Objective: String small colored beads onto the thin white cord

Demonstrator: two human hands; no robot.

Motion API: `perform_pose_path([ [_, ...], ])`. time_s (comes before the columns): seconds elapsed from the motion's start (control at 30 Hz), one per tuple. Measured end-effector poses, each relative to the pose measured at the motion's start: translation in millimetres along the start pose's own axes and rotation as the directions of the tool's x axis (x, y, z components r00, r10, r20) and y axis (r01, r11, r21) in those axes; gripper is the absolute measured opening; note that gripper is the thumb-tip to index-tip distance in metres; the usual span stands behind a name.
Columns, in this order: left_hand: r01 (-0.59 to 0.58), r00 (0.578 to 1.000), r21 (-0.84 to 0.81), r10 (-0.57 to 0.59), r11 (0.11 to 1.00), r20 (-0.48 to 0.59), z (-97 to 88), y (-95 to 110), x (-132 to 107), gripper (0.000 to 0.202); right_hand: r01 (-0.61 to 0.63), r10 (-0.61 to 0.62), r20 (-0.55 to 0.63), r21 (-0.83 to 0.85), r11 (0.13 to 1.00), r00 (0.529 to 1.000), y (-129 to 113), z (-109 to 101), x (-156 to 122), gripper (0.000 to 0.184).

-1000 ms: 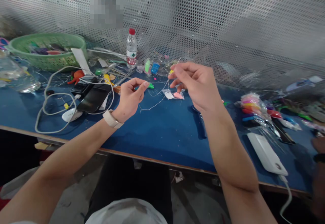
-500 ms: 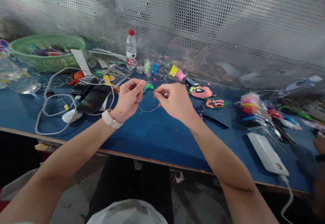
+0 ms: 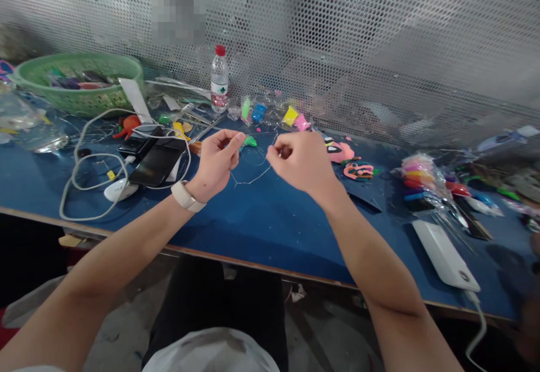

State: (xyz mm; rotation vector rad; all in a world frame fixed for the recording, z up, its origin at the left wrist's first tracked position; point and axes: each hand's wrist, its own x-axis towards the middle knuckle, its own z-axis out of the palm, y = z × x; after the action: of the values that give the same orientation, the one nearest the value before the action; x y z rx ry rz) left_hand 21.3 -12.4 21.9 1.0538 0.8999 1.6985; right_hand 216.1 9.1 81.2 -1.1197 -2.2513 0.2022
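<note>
Between my hands hangs a thin, twisted silvery wire (image 3: 253,182), bent into a loose, angular loop. My left hand (image 3: 217,164), with a pale band on its wrist, pinches one part of it between thumb and index finger. The fingers of my right hand (image 3: 302,164) are also closed in a pinch on the wire, a short way to the right. Exactly where the fingertips grip is hard to make out. Just behind the loop lies a small green piece (image 3: 250,141) on the blue table (image 3: 261,220).
At left are a green basket (image 3: 84,102), a phone (image 3: 156,164) and looped white cable. A water bottle (image 3: 219,82) stands against the mesh wall. Colourful figures (image 3: 358,170), bagged clay (image 3: 417,175) and a white power bank (image 3: 445,254) lie to the right.
My right hand has moved a little to the right, widening the gap between my hands. My left hand stays almost in place, still pinching the wire.
</note>
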Motion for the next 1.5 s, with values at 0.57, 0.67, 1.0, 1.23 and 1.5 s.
perform_pose_path([
  [0.57,0.136,0.982,-0.08,-0.124,0.987,0.144,4.0,5,-4,0.043,-0.333,-0.264,0.45,0.859,0.389,0.853,79,15,23,0.043],
  [0.67,0.165,0.973,-0.084,-0.148,0.983,0.179,5.1,4,-4,0.045,-0.358,-0.341,0.494,0.848,0.391,0.799,79,25,19,0.053],
  [1.0,0.205,0.95,-0.084,-0.178,0.975,0.255,1.5,-5,-4,0.044,-0.362,-0.404,0.552,0.813,0.456,0.73,73,36,16,0.054],
  [1.23,0.161,0.939,-0.058,-0.135,0.985,0.317,0.4,-6,-6,0.046,-0.469,-0.22,0.58,0.787,0.401,0.784,75,43,19,0.052],
  [1.5,0.102,0.935,0.054,-0.114,0.993,0.336,2.5,-13,-8,0.047,-0.314,0.012,0.339,0.856,0.41,0.941,101,25,35,0.047],
])
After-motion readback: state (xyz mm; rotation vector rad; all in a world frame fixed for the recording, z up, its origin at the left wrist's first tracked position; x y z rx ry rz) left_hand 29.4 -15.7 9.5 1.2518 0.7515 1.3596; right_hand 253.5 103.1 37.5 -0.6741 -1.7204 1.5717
